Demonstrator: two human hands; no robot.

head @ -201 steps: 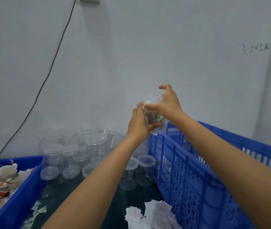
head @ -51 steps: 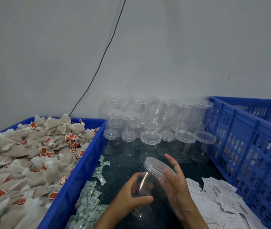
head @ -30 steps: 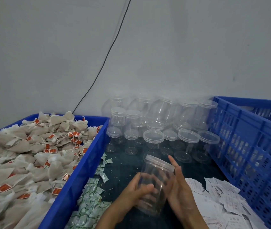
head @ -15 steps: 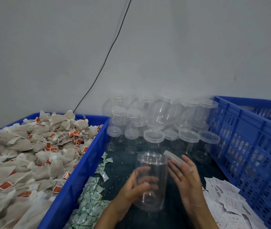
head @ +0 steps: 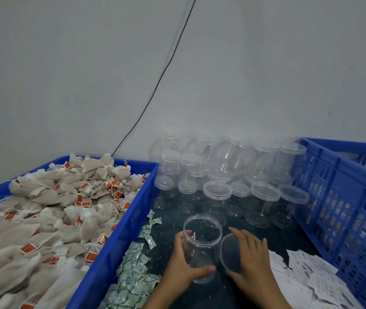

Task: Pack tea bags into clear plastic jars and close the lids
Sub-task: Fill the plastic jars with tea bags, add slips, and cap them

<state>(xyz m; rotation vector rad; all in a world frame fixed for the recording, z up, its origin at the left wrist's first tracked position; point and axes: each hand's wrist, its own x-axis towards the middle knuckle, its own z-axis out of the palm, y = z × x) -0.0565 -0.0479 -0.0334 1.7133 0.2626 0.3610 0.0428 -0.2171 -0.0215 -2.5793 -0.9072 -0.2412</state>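
An empty clear plastic jar [head: 201, 244] stands upright and lidless on the dark table. My left hand [head: 181, 267] grips its lower wall. Just right of the jar, my right hand [head: 252, 262] holds the clear lid [head: 230, 253], fingers curled over its rim, low over the table. A heap of beige tea bags with red tags [head: 50, 217] fills the blue crate [head: 119, 237] on the left.
Several lidded empty jars [head: 217, 190] stand at the back against the wall. A blue slatted crate [head: 342, 210] is on the right. Small green-white sachets [head: 133, 277] lie beside the left crate, white paper slips [head: 311, 279] at the right. A black cable [head: 155, 85] runs down the wall.
The lid came off the jar. My right hand carried it down to the right of the jar, while my left hand set the jar upright on the table.
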